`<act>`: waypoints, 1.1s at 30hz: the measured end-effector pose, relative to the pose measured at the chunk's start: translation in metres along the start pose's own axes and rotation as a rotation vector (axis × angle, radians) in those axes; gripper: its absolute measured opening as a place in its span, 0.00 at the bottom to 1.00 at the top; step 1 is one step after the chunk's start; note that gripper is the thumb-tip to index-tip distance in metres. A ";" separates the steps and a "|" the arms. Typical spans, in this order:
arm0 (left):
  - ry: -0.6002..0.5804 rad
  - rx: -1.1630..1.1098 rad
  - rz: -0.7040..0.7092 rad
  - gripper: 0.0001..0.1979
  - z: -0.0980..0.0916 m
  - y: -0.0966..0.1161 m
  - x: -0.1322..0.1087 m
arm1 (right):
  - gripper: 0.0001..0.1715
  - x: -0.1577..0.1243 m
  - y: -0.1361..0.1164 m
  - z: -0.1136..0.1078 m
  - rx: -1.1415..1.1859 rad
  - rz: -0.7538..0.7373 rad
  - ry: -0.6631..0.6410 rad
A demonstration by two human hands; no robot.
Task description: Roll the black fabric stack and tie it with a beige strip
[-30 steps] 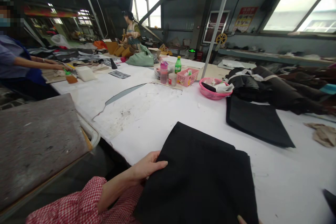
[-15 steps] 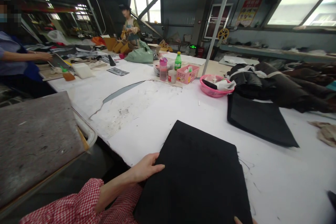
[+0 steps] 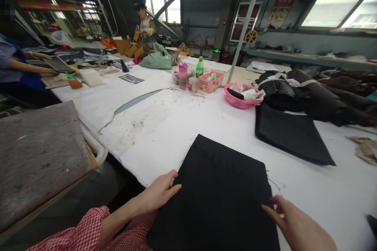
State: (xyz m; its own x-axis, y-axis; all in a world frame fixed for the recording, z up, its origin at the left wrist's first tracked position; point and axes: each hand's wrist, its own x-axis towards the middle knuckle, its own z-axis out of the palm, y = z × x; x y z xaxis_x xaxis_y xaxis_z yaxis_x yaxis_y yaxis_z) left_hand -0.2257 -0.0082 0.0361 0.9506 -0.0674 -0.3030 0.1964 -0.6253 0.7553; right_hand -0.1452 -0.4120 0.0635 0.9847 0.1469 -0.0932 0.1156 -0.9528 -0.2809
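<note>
A flat piece of black fabric lies on the white table right in front of me. My left hand rests at the fabric's left edge, fingers stretched out flat and thumb on top of the cloth. My right hand hovers at the fabric's right edge, fingers spread, index finger pointing onto the cloth. Neither hand grips anything.
A second black piece lies farther right, with a pile of dark garments behind it. A pink basin, a pink basket, and bottles stand mid-table. A grey padded board is on my left. Other people work at the far left and back.
My right hand has come up into view from the bottom edge to the fabric's right side. The fabric's right layer has been drawn in, leaving one neat edge. My left hand stays put.
</note>
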 end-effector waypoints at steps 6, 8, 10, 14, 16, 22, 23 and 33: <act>0.049 0.253 -0.047 0.14 -0.006 0.004 -0.008 | 0.14 0.073 -0.092 0.010 -0.076 -0.363 -0.050; 0.039 0.276 -0.058 0.14 -0.007 0.004 -0.009 | 0.15 0.088 -0.096 0.020 -0.089 -0.363 -0.068; 0.029 0.283 -0.060 0.14 -0.007 0.002 -0.009 | 0.16 0.099 -0.092 0.025 -0.091 -0.349 -0.095; 0.017 0.287 -0.063 0.14 -0.007 -0.001 -0.006 | 0.23 0.117 -0.085 0.024 -0.061 -0.321 -0.177; 0.012 0.281 -0.063 0.14 -0.008 -0.001 -0.005 | 0.26 0.124 -0.086 0.022 -0.042 -0.310 -0.216; 0.007 0.272 -0.060 0.14 -0.009 -0.001 -0.004 | 0.24 0.125 -0.091 0.022 -0.025 -0.342 -0.204; 0.007 0.276 -0.061 0.15 -0.009 -0.001 -0.004 | 0.24 0.121 -0.091 0.022 -0.024 -0.344 -0.181; -0.017 0.430 -0.048 0.20 -0.017 0.013 0.002 | 0.26 0.094 -0.088 0.032 -0.031 -0.420 0.047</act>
State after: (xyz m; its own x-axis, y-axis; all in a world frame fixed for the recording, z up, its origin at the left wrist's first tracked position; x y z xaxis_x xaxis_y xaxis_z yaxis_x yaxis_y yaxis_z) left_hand -0.2169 -0.0034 0.0553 0.9382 -0.0411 -0.3437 0.1186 -0.8947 0.4307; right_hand -0.0669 -0.3054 0.0486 0.8562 0.5124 0.0666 0.5110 -0.8204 -0.2568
